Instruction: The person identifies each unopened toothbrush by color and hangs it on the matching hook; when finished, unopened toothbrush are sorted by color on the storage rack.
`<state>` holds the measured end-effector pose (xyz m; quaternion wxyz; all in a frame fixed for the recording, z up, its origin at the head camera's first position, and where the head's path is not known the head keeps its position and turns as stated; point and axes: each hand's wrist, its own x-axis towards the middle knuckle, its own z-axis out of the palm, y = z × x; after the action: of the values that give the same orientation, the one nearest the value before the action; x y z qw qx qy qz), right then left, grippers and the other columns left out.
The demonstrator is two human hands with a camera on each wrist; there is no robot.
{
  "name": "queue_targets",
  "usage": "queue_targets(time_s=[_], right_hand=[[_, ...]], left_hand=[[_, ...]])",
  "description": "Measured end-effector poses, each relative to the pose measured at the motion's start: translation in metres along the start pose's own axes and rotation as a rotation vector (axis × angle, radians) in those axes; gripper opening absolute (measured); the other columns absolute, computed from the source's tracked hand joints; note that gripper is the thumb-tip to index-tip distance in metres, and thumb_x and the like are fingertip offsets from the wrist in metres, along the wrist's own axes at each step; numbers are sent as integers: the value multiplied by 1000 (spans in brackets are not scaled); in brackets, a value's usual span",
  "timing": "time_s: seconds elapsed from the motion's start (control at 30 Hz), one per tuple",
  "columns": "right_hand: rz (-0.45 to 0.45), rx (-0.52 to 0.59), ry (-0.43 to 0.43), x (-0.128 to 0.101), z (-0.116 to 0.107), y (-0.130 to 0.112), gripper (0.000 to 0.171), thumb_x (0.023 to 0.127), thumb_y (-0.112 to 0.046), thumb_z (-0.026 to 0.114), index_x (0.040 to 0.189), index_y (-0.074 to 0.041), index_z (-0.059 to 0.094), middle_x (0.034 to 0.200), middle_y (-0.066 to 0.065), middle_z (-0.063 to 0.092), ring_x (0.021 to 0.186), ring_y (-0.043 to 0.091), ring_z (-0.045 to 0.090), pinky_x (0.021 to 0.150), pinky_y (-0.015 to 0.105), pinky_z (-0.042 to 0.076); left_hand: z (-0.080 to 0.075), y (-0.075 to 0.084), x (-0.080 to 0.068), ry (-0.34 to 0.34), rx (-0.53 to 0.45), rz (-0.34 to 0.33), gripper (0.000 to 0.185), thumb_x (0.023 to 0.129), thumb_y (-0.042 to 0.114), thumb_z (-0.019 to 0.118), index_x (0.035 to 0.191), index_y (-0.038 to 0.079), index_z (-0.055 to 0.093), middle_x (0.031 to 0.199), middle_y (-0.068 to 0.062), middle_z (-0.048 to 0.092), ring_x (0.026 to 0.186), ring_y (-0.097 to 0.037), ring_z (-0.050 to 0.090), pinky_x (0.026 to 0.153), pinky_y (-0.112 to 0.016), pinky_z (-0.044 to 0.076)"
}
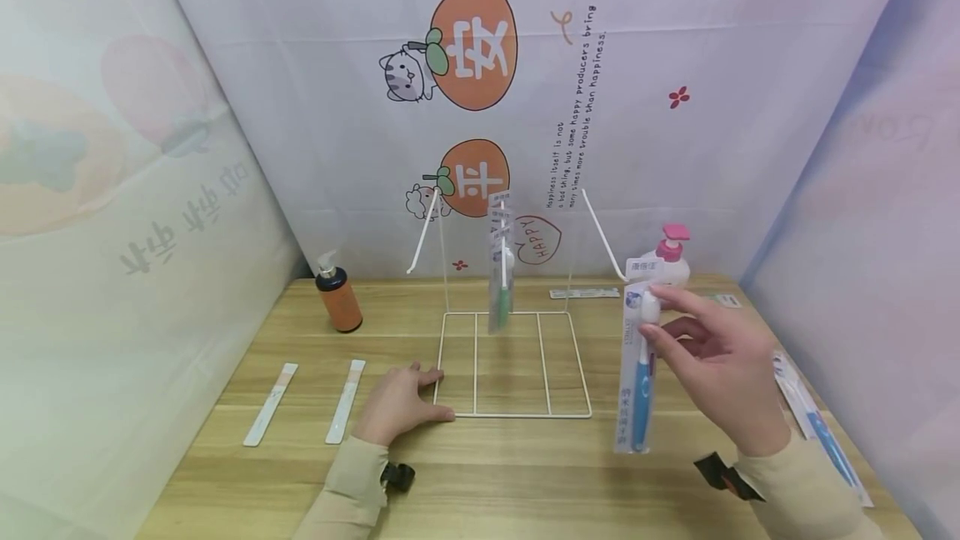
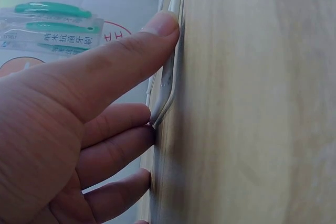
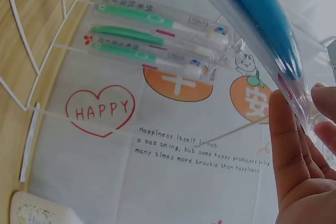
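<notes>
My right hand pinches a packaged toothbrush with a blue handle near its top, the handle hanging down. The package's header is right at the tip of the right prong of a white wire rack. Green-handled packaged toothbrushes hang on the rack's middle prong; the left prong carries nothing. My left hand rests at the front left corner of the rack's base, thumb along the front wire and fingertips at the corner. In the right wrist view, the blue handle looms close above the fingers.
Another blue packaged toothbrush lies at the right table edge. Two slim white packets lie at left, and another packet behind the rack. An orange-dark pump bottle and a pink-topped pump bottle stand near the back curtain.
</notes>
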<state>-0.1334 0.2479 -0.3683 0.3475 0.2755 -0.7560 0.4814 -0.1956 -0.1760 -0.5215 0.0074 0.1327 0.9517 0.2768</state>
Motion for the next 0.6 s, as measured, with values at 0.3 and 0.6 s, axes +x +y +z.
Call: queue_targets(time_s=[0.3,0.6], right_hand=[[-67,-77,5,4,14,3,62,69,26,86,127,7,75,104,21,77,83,-1,75,69,15,59],[-33,-255,-11,9,26,26,64,76,12,92,135,-4,75,113,14,79,89,-11,70,72,11,57]], left_hand=[[-1,2,-1,-4,-2,-4,77,72,55,98,136,16,78,144,-33,62,133,-49,62,105,-59,53],[-1,2,-1,-1,-1,-4,77,72,55,98,135,16,78,144,-32,62,134,-49,61,105,-59,53]])
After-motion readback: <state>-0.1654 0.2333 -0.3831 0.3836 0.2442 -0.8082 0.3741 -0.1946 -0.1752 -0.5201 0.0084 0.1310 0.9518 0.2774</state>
